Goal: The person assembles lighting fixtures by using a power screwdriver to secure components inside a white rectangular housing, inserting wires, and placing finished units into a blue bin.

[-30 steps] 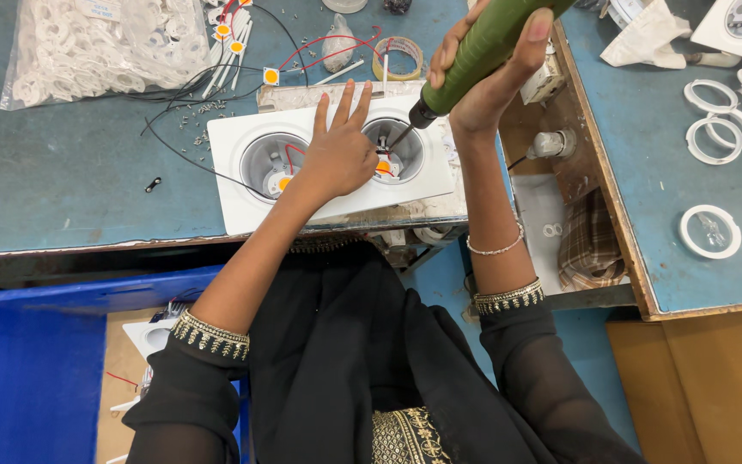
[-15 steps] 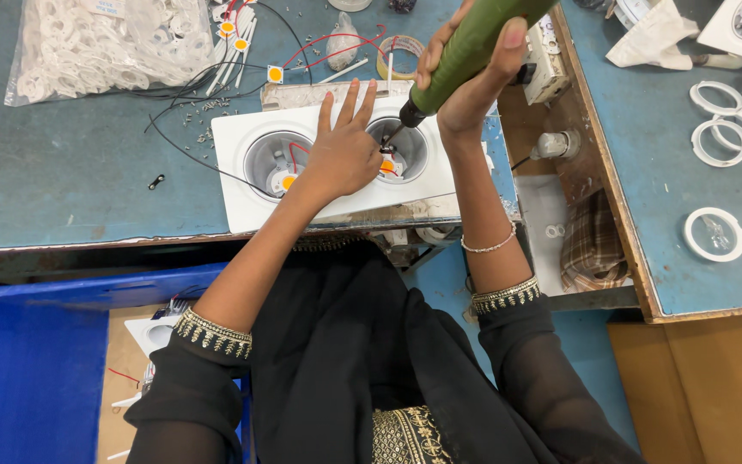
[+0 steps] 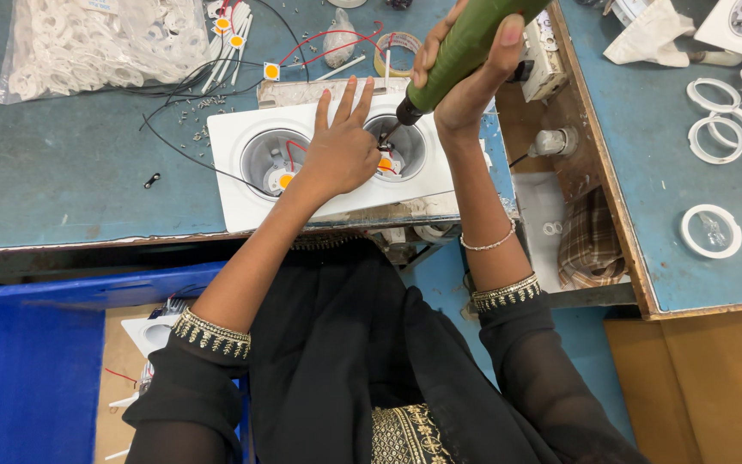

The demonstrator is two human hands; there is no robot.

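A white rectangular lamp housing (image 3: 242, 202) with two round recesses lies on the blue-grey bench. My left hand (image 3: 341, 146) rests flat on it between the recesses, fingers spread, touching the rim of the right recess. My right hand (image 3: 465, 73) grips a green electric screwdriver (image 3: 465, 47), tilted, its dark tip (image 3: 392, 129) pointing down into the right recess (image 3: 405, 146) near a small orange part. The left recess (image 3: 272, 159) shows an orange part and a red wire.
A clear bag of white parts (image 3: 88, 39) lies at the far left. Black and red wires, small screws and a tape roll (image 3: 392, 43) sit behind the housing. White rings (image 3: 710, 232) lie on the right-hand table. A blue crate (image 3: 27, 361) stands below the bench.
The screwdriver tip has come down into the right recess. My left hand has stayed on the housing.
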